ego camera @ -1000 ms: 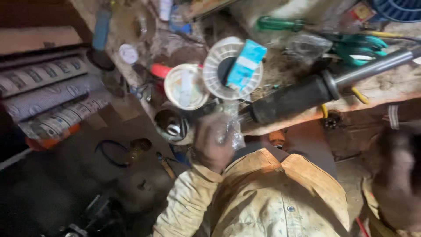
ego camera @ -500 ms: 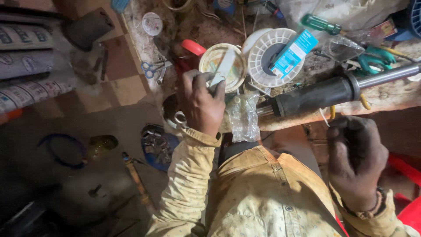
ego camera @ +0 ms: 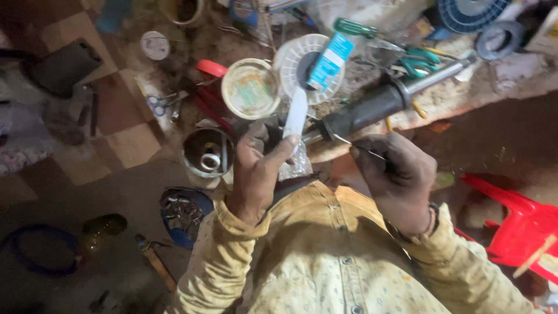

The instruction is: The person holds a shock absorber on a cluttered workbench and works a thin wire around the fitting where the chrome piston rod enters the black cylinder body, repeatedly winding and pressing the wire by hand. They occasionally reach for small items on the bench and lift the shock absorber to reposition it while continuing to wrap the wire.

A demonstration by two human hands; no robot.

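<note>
cluttered sandy workbench (ego camera: 511, 87) over checkered floor (ego camera: 125, 142); left hand (ego camera: 258, 168) gripping white strip (ego camera: 295, 113), right hand (ego camera: 395, 174) pinching thin wire (ego camera: 354, 143)

Both forearms rise from yellow sleeves, elbows bent, the hands held near each other in front of the chest. The left hand (ego camera: 258, 168) shows its back, fingers (ego camera: 285, 145) curled shut in a pinch with the thumb. The right hand (ego camera: 395, 174), also back-up, pinches its fingertips (ego camera: 357, 152) closed.

1 blue-and-white label card (ego camera: 330, 60) lies on the white spool (ego camera: 302, 64) — rectangular, tilted.
</note>
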